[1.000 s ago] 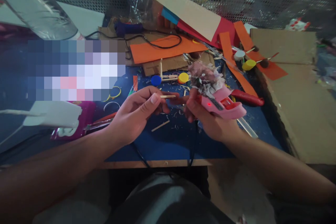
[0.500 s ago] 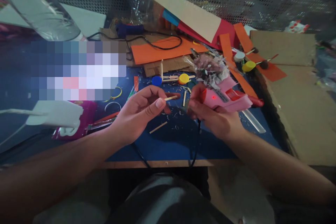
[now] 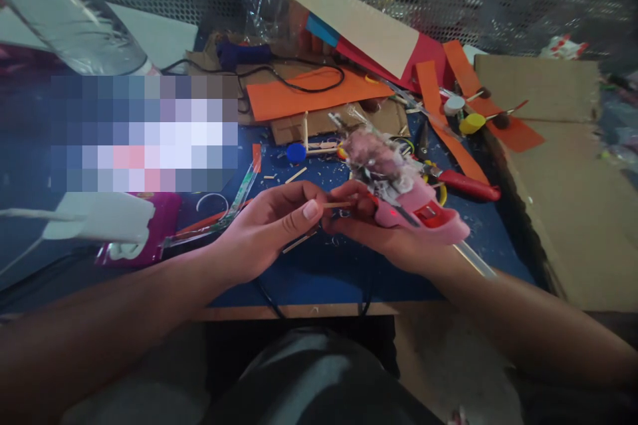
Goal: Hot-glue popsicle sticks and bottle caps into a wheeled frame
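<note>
The left hand [image 3: 269, 229] pinches a small wooden stick [image 3: 336, 204] between thumb and forefinger [image 3: 309, 211]. The other fingers are curled in, and the stick juts out to the right past the fingertips. Its free end meets the front of a pink glue gun [image 3: 426, 216] - whether the two touch cannot be told. The right hand [image 3: 383, 242] is wrapped around the gun's grip, with its fingers closed under the body. Both are held just above the blue mat [image 3: 323, 275] - a red-handled tool [image 3: 466, 184] lies beyond the gun.
</note>
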`<state>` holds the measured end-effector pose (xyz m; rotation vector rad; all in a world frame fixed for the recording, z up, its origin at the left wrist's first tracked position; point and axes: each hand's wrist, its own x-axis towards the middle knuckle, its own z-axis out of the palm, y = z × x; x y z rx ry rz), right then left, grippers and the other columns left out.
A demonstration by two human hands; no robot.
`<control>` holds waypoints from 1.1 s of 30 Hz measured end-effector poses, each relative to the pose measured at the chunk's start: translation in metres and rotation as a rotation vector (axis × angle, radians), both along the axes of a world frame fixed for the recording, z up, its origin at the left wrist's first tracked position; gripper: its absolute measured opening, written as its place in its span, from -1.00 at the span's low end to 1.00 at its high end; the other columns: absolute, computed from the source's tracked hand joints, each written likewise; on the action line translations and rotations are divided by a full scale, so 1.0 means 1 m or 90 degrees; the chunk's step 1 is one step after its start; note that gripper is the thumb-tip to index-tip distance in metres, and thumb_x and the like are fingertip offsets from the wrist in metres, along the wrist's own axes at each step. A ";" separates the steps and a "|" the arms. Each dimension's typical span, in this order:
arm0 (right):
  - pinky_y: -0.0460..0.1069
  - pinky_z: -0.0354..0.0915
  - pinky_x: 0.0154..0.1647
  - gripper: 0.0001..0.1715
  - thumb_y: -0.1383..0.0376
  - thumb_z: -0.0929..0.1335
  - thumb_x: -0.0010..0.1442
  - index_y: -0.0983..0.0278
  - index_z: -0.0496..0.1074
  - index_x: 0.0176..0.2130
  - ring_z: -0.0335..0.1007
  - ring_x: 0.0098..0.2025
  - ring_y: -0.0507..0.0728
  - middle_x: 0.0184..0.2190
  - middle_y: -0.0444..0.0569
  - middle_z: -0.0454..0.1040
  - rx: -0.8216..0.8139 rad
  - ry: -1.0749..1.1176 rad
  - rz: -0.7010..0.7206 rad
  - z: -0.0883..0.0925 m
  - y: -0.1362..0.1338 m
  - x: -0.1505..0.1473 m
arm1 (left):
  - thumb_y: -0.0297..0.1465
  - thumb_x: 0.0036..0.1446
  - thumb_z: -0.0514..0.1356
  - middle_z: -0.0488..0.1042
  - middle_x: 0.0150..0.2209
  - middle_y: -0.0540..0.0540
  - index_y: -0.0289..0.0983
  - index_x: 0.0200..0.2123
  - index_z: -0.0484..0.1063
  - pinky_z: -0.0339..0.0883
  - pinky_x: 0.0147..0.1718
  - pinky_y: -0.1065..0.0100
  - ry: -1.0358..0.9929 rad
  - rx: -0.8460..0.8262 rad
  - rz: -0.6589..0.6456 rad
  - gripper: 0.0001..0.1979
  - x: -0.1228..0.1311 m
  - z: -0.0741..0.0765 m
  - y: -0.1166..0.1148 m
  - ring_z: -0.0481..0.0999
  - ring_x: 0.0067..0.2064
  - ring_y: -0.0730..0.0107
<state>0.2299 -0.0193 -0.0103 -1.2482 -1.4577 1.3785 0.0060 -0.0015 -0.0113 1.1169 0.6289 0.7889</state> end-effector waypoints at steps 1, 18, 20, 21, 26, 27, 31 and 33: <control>0.12 0.60 -0.05 -0.47 -0.01 0.67 0.11 0.13 0.65 -0.01 0.69 -0.20 0.17 -0.21 -0.07 0.73 -0.011 -0.002 -0.005 -0.001 0.000 -0.001 | 0.01 0.27 0.43 0.58 -0.32 -0.10 -0.22 -0.25 0.53 0.47 -0.32 0.27 0.003 0.002 -0.001 -0.59 0.000 0.000 0.000 0.59 -0.29 0.27; 0.00 0.38 -0.28 -0.88 0.29 0.47 0.35 0.16 0.56 -0.29 0.46 -0.38 0.06 -0.39 -0.18 0.59 0.122 -0.046 0.163 0.007 0.009 0.005 | -0.15 0.24 0.49 0.57 -0.24 -0.16 -0.26 -0.40 0.38 0.47 -0.13 0.19 -0.013 0.057 -0.077 -0.57 -0.001 0.007 0.000 0.58 -0.14 0.20; 0.00 0.40 -0.24 -0.86 0.31 0.44 0.38 0.18 0.53 -0.29 0.47 -0.35 0.06 -0.36 -0.17 0.58 0.155 -0.025 0.177 0.007 0.009 0.005 | -0.17 0.25 0.48 0.59 -0.21 -0.19 -0.27 -0.39 0.37 0.46 -0.12 0.20 -0.037 0.041 -0.078 -0.58 0.000 0.009 0.000 0.58 -0.13 0.20; 0.00 0.40 -0.23 -0.84 0.31 0.42 0.39 0.19 0.52 -0.30 0.47 -0.34 0.05 -0.35 -0.16 0.58 0.170 -0.012 0.183 0.007 0.008 0.005 | -0.18 0.26 0.47 0.59 -0.21 -0.19 -0.28 -0.39 0.38 0.45 -0.10 0.22 -0.051 0.029 -0.077 -0.59 0.000 0.010 -0.001 0.58 -0.13 0.22; -0.03 0.41 -0.17 -0.85 0.34 0.41 0.42 0.23 0.48 -0.27 0.48 -0.28 0.05 -0.34 -0.13 0.56 0.270 -0.020 0.195 0.008 0.008 0.004 | -0.28 0.31 0.44 0.56 -0.20 -0.14 -0.30 -0.37 0.39 0.42 -0.04 0.33 -0.137 -0.020 -0.082 -0.66 0.002 0.012 -0.004 0.54 -0.12 0.34; -0.03 0.42 -0.15 -0.84 0.36 0.41 0.42 0.23 0.47 -0.27 0.49 -0.27 0.04 -0.33 -0.13 0.56 0.292 -0.034 0.202 0.010 0.008 0.005 | -0.28 0.32 0.43 0.54 -0.21 -0.13 -0.30 -0.36 0.39 0.41 -0.05 0.35 -0.147 -0.023 -0.085 -0.67 0.002 0.012 -0.005 0.53 -0.13 0.36; -0.01 0.47 -0.05 -0.83 0.38 0.41 0.43 0.20 0.45 -0.27 0.56 -0.16 0.07 -0.19 -0.10 0.64 0.368 -0.049 0.279 0.017 0.012 0.007 | -0.26 0.30 0.43 0.49 -0.21 -0.12 -0.28 -0.29 0.44 0.41 -0.03 0.32 -0.158 -0.010 -0.109 -0.72 0.000 0.012 -0.005 0.51 -0.10 0.30; 0.03 0.50 0.03 -0.85 0.38 0.40 0.43 0.19 0.47 -0.24 0.59 -0.09 0.10 -0.11 -0.08 0.66 0.385 -0.038 0.318 0.020 0.013 0.007 | -0.24 0.29 0.43 0.51 -0.17 -0.14 -0.27 -0.24 0.45 0.42 0.02 0.25 -0.161 -0.006 -0.136 -0.73 -0.002 0.012 -0.005 0.52 -0.05 0.23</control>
